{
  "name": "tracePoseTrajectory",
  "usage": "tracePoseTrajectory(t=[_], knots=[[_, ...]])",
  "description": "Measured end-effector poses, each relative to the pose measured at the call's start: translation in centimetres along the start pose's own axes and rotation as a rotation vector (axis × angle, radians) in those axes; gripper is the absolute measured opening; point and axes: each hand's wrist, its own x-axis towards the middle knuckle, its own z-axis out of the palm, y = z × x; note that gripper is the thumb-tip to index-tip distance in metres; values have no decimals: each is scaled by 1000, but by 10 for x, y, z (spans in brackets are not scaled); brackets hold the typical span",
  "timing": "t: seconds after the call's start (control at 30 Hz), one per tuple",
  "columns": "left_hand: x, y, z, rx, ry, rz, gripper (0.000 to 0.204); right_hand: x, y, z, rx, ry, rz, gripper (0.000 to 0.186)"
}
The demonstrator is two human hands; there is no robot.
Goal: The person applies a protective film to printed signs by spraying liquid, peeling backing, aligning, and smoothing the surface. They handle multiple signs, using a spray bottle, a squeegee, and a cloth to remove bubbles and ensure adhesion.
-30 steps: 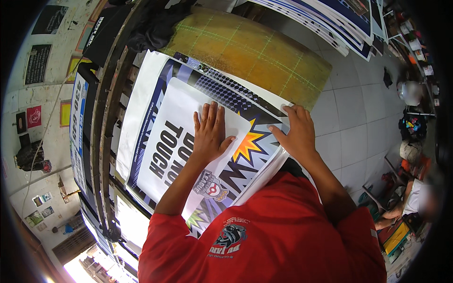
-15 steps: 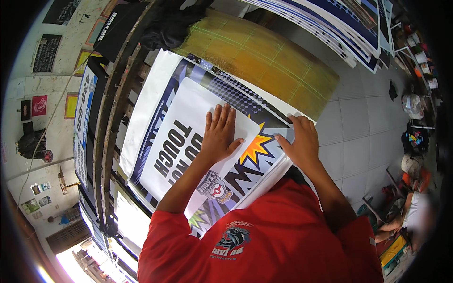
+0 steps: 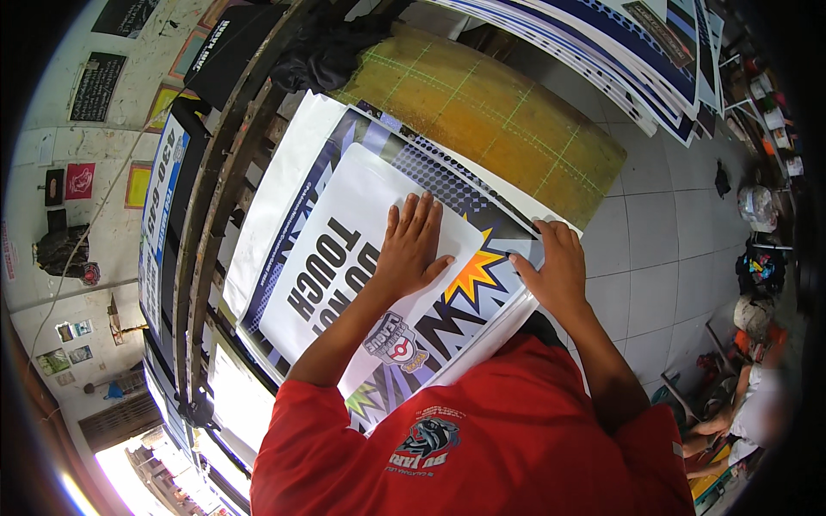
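Observation:
A large printed poster [image 3: 335, 258] in blue, white and purple lies on a stack of white sheets. It carries bold black lettering on a white panel and an orange-yellow starburst [image 3: 471, 273]. My left hand [image 3: 411, 249] rests flat on the white panel, fingers extended and thumb out to the side. At the right corner of the poster is my right hand [image 3: 555, 265], its fingers on the sheet by the edge and its thumb apart, beside the starburst. Neither hand is wrapped round anything. My red sleeves and forearms cover part of the near edge.
A worn yellow-green board with grid lines [image 3: 490, 95] lies beyond the poster, and a black cloth [image 3: 331, 52] sits at its left end. Metal rails [image 3: 206, 198] run along the left. More printed sheets [image 3: 619, 52] are stacked at far right. A person [image 3: 748, 413] sits at lower right.
The whole view has shifted slightly. Both hands stay in nearly the same places on the poster.

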Motion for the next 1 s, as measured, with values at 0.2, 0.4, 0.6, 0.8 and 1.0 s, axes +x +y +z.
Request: tracePoseTrajectory(t=[0.2, 0.4, 0.6, 0.8, 1.0], knots=[[4, 3, -3, -2, -33, -10, 89, 0, 5, 0, 18, 0, -30, 68], [5, 1, -2, 13, -50, 15, 89, 1, 6, 0, 16, 0, -51, 68], [6, 3, -4, 8, -69, 10, 88, 2, 3, -5, 31, -28, -50, 67], [7, 6, -2, -1, -57, -3, 89, 10, 28, -12, 259, -124, -33, 48], [4, 1, 7, 11, 11, 26, 87, 91, 38, -42, 612, -473, 98, 38]])
